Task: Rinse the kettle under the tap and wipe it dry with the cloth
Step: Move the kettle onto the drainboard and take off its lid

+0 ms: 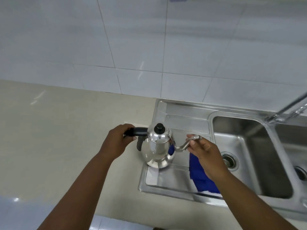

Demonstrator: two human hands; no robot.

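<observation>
A shiny steel kettle [157,149] with a black lid knob and a thin curved spout stands upright on the left end of the sink's drainboard [167,177]. My left hand [116,141] is closed around its black handle. My right hand [205,154] holds the spout between thumb and fingers. A blue cloth [201,178] lies on the drainboard under my right hand and wrist, partly hidden by them. The tap [289,107] reaches in from the upper right over the basin; no water is seen running.
The steel sink has a left basin [249,156] with a drain strainer and a second basin [297,146] at the right edge. A beige counter [58,138] spreads to the left. White wall tiles rise behind.
</observation>
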